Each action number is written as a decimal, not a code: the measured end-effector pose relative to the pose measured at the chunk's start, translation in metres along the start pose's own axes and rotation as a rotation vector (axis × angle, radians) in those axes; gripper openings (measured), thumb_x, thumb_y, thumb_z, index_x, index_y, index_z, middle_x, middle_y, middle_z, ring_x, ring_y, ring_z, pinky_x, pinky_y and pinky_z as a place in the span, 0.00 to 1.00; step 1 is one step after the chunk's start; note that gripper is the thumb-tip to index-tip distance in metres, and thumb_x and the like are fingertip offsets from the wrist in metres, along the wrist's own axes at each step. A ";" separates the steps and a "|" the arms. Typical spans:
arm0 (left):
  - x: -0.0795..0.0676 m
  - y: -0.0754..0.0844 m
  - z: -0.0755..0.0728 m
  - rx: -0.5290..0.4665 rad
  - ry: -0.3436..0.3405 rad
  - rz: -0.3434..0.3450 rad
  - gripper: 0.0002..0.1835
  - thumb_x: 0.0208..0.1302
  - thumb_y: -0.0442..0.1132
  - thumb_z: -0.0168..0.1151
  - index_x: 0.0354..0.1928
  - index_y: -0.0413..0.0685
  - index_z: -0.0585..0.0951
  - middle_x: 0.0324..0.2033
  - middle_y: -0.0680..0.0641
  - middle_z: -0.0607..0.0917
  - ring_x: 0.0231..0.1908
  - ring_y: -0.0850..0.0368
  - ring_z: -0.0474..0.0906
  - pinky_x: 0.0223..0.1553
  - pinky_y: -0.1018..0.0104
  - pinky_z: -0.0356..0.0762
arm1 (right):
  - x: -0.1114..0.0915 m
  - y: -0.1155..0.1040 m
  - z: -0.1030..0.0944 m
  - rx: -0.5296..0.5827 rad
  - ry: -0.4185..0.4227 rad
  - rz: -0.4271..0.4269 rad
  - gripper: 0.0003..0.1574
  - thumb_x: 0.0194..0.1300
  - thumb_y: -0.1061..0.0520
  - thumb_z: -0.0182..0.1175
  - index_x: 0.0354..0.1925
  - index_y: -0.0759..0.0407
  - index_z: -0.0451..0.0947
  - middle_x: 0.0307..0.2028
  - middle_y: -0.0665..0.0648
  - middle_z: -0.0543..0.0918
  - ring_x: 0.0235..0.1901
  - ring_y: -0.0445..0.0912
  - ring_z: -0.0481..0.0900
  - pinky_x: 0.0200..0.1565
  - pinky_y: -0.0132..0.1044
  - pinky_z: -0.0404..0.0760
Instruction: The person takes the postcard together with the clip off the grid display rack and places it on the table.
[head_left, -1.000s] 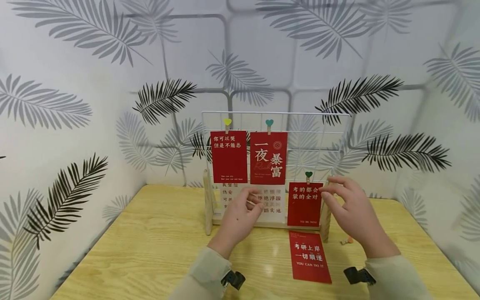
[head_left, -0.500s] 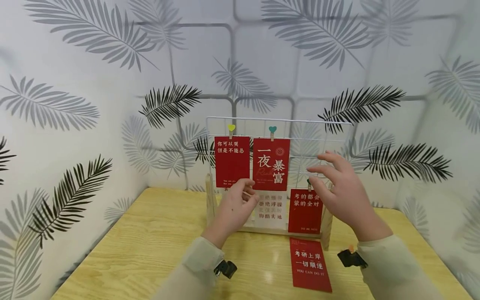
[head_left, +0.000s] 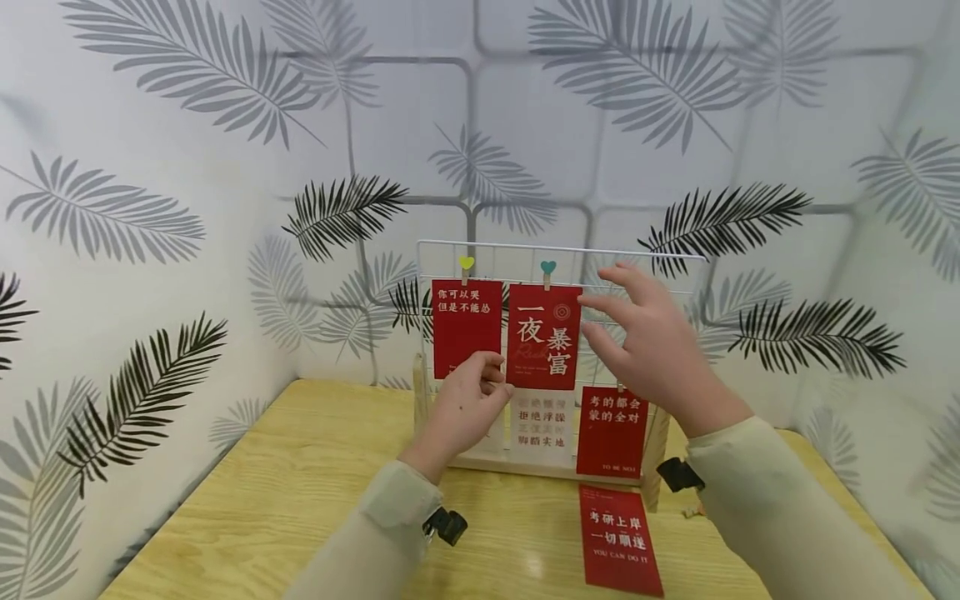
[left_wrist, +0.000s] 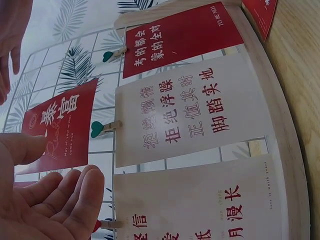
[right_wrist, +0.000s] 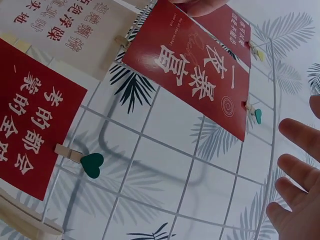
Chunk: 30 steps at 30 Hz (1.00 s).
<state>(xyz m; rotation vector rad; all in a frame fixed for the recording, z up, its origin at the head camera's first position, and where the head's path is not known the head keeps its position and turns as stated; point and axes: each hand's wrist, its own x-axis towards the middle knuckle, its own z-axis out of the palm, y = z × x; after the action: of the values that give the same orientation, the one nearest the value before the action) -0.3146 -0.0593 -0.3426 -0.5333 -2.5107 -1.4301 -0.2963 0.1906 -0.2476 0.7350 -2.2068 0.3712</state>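
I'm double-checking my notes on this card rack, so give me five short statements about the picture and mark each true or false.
1. A yellow heart clip sits above the upper left red card. True.
2. The loose red card is clipped to the rack. False: the loose red card lies on the wooden table.
3. A green heart clip holds the lower right red card. True.
4. Each hand grips a card. False: the left hand and right hand hold nothing.
5. A white card hangs below the upper middle red card. True.
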 end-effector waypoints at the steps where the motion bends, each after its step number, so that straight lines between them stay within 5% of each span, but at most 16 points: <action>1: 0.001 0.000 0.000 0.007 0.001 -0.002 0.23 0.72 0.43 0.63 0.65 0.47 0.73 0.48 0.51 0.80 0.47 0.56 0.78 0.50 0.57 0.80 | 0.003 0.000 0.001 -0.008 -0.003 -0.002 0.20 0.70 0.50 0.61 0.57 0.55 0.84 0.69 0.62 0.70 0.74 0.59 0.56 0.71 0.61 0.56; 19: 0.017 0.008 -0.004 0.001 0.002 -0.040 0.24 0.71 0.45 0.63 0.65 0.52 0.73 0.47 0.54 0.82 0.47 0.58 0.80 0.47 0.58 0.81 | 0.047 0.001 0.007 -0.071 -0.007 -0.029 0.20 0.71 0.51 0.58 0.55 0.57 0.84 0.67 0.62 0.73 0.72 0.57 0.61 0.72 0.52 0.57; 30: 0.023 0.010 -0.005 0.007 -0.002 -0.051 0.24 0.71 0.47 0.62 0.66 0.53 0.73 0.47 0.54 0.82 0.48 0.58 0.80 0.47 0.57 0.81 | 0.063 -0.005 0.008 -0.108 -0.079 -0.003 0.21 0.74 0.49 0.56 0.58 0.56 0.84 0.67 0.61 0.72 0.74 0.56 0.58 0.73 0.51 0.55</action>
<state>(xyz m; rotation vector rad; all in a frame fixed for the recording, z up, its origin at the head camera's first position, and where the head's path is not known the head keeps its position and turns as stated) -0.3321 -0.0546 -0.3242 -0.4729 -2.5471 -1.4380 -0.3316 0.1582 -0.2052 0.7054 -2.2800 0.2223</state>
